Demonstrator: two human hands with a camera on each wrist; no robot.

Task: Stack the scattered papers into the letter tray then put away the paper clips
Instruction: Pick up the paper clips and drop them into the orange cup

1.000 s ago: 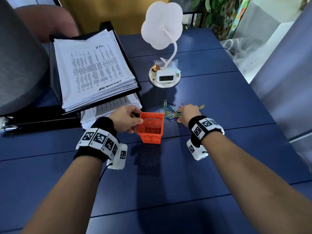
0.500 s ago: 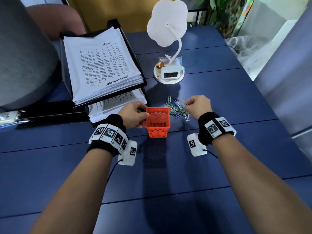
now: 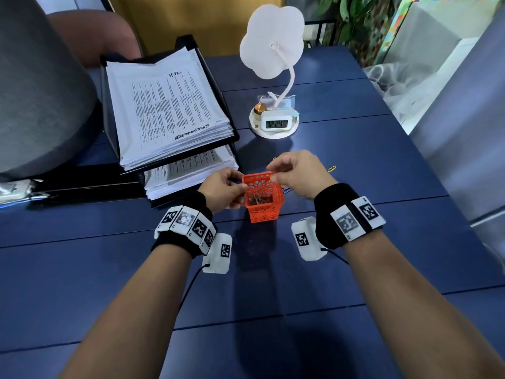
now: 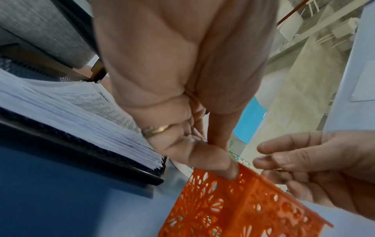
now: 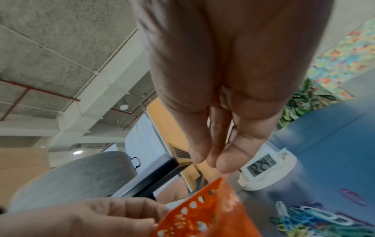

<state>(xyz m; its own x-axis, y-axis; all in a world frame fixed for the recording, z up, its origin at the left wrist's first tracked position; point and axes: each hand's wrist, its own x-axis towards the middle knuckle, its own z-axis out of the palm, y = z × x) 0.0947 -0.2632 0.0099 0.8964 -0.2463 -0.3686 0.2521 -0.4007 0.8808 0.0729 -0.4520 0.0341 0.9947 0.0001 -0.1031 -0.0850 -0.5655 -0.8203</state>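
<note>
Head view: papers are stacked in the letter tray; the right hand, over the clip pile half a second earlier, is now raised above the orange basket, clips seen inside. Left wrist view: the rim is pinched by the left hand. Right wrist view: fingertips are bunched together with nothing visible between them; loose paper clips remain on the table.

A small orange basket with cut-out flower walls stands upright on the blue tabletop, a few paper clips lying in its bottom. More coloured paper clips sit in a loose heap on the tabletop just behind it, and one yellow clip lies apart to the right. The black letter tray holds thick stacks of printed papers on both levels, left of the basket.
</note>
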